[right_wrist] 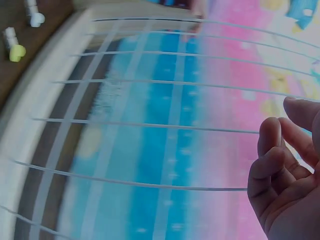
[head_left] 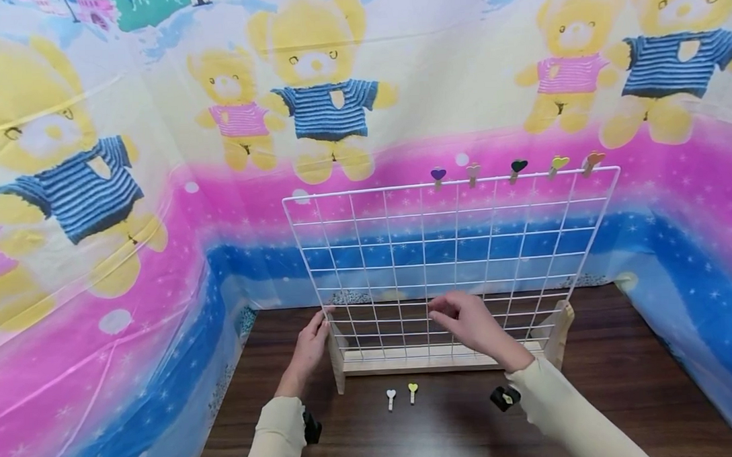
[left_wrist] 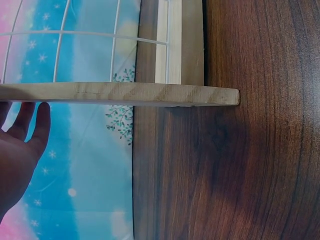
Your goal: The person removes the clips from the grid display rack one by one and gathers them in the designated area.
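A white wire grid panel [head_left: 424, 261] stands upright in a wooden stand [head_left: 422, 364]. My left hand [head_left: 309, 341] is at the left wooden post [head_left: 336, 357], its fingertips [left_wrist: 42, 112] right at the post's outer face. My right hand [head_left: 466, 322] is raised before the middle of the grid, fingers loosely bent, nothing visible between them. In the right wrist view its thumb [right_wrist: 300, 112] stands apart from the fingers. On the table in front of the stand lie a white heart clothespin [head_left: 391, 399] and a yellow heart clothespin [head_left: 413, 393].
Along the grid's top wire, right of centre, sit purple [head_left: 438, 175], pale pink [head_left: 473, 173], dark green [head_left: 518, 168], yellow [head_left: 559, 163] and orange [head_left: 594, 159] heart clothespins. The dark wooden table [head_left: 446, 434] meets a bear-printed cloth [head_left: 399, 146] behind and at both sides.
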`<action>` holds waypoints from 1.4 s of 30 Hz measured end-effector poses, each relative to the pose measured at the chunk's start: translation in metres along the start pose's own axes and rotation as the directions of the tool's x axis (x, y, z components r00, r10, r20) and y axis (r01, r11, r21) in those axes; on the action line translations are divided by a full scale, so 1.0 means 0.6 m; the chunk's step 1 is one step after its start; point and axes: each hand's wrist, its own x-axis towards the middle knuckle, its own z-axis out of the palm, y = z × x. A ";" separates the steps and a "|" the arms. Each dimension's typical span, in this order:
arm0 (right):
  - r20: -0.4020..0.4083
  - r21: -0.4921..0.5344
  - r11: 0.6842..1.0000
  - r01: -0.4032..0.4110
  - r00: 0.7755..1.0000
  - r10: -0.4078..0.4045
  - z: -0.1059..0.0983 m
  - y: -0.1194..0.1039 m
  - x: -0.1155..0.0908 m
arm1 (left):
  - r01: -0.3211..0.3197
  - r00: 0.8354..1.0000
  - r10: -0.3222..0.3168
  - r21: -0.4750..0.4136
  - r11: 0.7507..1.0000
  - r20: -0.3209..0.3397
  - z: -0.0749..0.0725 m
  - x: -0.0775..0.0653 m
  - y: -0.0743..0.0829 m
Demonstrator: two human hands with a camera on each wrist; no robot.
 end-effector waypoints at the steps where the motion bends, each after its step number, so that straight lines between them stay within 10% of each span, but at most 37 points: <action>1: -0.009 0.000 1.000 0.002 1.000 -0.002 -0.009 -0.009 0.003 | -0.001 1.000 0.001 0.001 1.000 0.001 0.000 0.000 0.000; 17: -0.220 -0.043 0.975 0.216 0.950 -0.220 -0.122 -0.116 0.057 | -0.011 1.000 0.012 0.036 0.999 -0.005 0.000 0.000 0.001; 29: -0.336 -0.052 0.930 0.364 0.870 -0.360 -0.190 -0.181 0.095 | 0.014 1.000 -0.013 0.025 1.000 -0.007 -0.001 0.000 0.005; 36: -0.434 0.004 0.910 0.414 0.821 -0.371 -0.216 -0.206 0.112 | 0.002 1.000 -0.002 0.022 1.000 -0.003 -0.001 0.000 0.001; 42: -0.447 -0.030 0.932 0.360 0.830 -0.335 -0.230 -0.222 0.125 | -0.017 1.000 0.018 0.025 1.000 -0.013 0.000 0.001 0.000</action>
